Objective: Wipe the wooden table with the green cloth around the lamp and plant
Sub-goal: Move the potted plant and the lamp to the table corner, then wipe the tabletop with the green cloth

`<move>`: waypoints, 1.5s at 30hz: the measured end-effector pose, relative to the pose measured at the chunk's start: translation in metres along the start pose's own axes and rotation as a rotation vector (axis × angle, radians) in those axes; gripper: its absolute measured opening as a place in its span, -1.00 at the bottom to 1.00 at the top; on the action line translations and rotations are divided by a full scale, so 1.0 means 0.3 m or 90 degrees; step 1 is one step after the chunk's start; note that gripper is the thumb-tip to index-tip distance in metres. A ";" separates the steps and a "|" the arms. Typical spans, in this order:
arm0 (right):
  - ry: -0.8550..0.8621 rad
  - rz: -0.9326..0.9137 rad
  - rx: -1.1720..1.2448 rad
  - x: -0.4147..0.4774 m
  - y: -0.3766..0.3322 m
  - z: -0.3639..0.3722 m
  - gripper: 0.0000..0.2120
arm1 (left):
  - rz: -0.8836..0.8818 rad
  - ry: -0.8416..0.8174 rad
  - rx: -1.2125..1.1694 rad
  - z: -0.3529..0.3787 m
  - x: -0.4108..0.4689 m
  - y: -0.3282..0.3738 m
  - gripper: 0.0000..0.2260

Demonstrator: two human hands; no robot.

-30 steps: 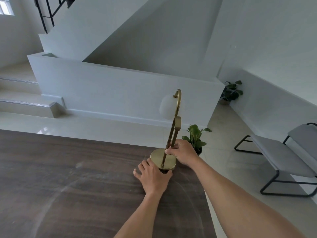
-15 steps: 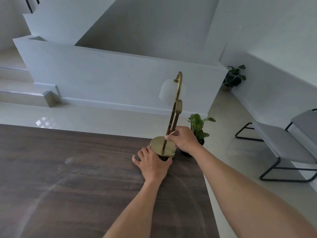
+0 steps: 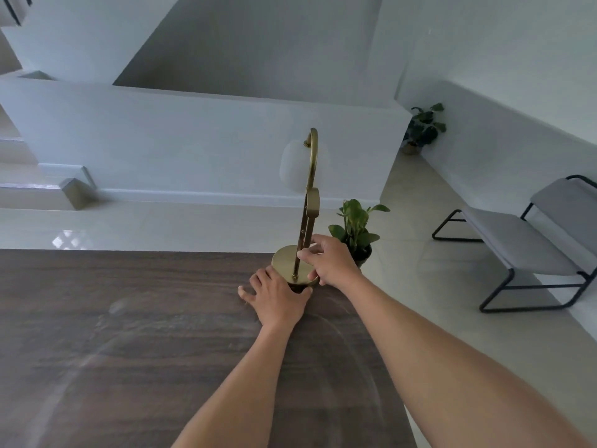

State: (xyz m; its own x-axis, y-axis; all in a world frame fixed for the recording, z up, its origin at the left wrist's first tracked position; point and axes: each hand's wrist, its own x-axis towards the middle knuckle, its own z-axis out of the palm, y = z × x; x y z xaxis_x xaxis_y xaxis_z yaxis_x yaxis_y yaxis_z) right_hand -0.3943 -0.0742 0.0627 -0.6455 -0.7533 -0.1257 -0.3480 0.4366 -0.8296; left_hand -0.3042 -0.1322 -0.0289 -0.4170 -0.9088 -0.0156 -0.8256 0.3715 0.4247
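Note:
A brass lamp (image 3: 310, 202) with a round base and a white globe shade stands at the far right corner of the dark wooden table (image 3: 135, 334). My right hand (image 3: 329, 263) is closed on the lower part of its stem. My left hand (image 3: 277, 302) lies flat on the table, fingers spread, with its fingertips at the base's near edge. A dark sliver shows under the base by those fingers; I cannot tell if it is the green cloth, which is otherwise hidden. A small potted plant (image 3: 355, 231) stands just behind my right hand.
Curved wipe streaks mark the tabletop. The table's right edge runs under my right forearm, with tiled floor beyond it. A grey chair (image 3: 523, 244) on a black frame stands to the right. A larger potted plant (image 3: 423, 127) sits on the floor by the white wall.
Both hands stay where they were, the right on the lamp stem and the left flat by the base. My view has shifted a little.

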 end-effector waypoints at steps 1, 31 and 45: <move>0.005 0.002 0.000 -0.013 0.004 0.003 -0.82 | 0.007 -0.016 0.004 -0.010 -0.005 -0.009 -0.15; 0.034 0.148 -0.223 -1.134 0.335 0.129 -0.69 | 0.583 -0.423 -0.113 -0.251 -0.901 -0.392 -0.88; 0.006 0.129 -0.289 -1.355 0.305 0.135 -0.88 | 0.549 -0.249 -0.104 -0.241 -1.095 -0.453 -0.88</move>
State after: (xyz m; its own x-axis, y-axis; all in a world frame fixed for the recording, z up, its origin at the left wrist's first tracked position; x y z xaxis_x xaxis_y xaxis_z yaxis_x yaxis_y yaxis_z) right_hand -0.1362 0.2520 0.0158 -0.7365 -0.6272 -0.2531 -0.4743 0.7457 -0.4679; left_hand -0.0276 0.1021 -0.0160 -0.9779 -0.1958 0.0730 -0.1239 0.8247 0.5518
